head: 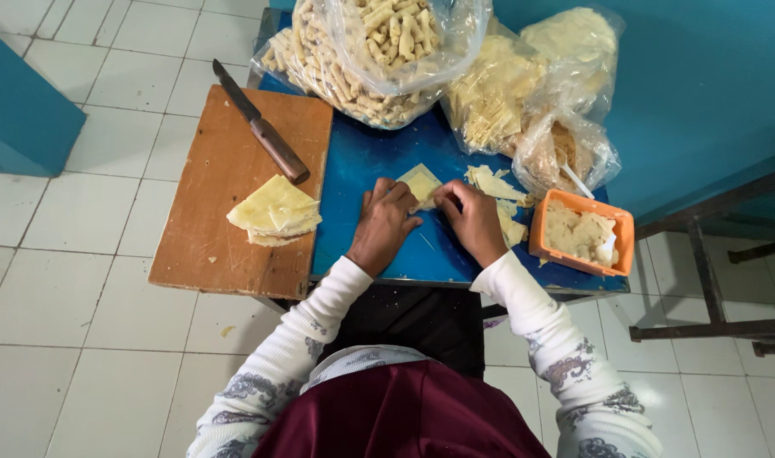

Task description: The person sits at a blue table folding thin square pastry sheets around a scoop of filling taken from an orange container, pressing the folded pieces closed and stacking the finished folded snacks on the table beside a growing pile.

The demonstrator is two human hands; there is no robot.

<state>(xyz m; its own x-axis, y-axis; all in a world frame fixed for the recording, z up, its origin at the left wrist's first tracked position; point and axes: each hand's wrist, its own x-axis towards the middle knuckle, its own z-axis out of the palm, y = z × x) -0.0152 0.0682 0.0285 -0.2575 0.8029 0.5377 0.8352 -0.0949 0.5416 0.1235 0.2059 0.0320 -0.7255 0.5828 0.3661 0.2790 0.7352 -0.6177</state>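
Note:
My left hand [381, 222] and my right hand [471, 219] rest on the blue tabletop [362, 170], fingertips meeting on a thin pale dough sheet [422, 183]. Both hands pinch the near edge of that sheet, which lies flat beyond the fingers. Just right of my right hand lie loose dough scraps [493, 185]. An orange rectangular tub [582, 231] of pale filling with a white spoon stands further right.
A wooden cutting board [226, 203] at left carries a stack of cut dough sheets [275, 210] and a wooden-handled knife [260, 123]. Clear plastic bags of rolled sticks [370, 59] and of dough strips [523, 93] crowd the far edge. White tiled floor surrounds the low table; a dark metal frame [710, 280] stands right.

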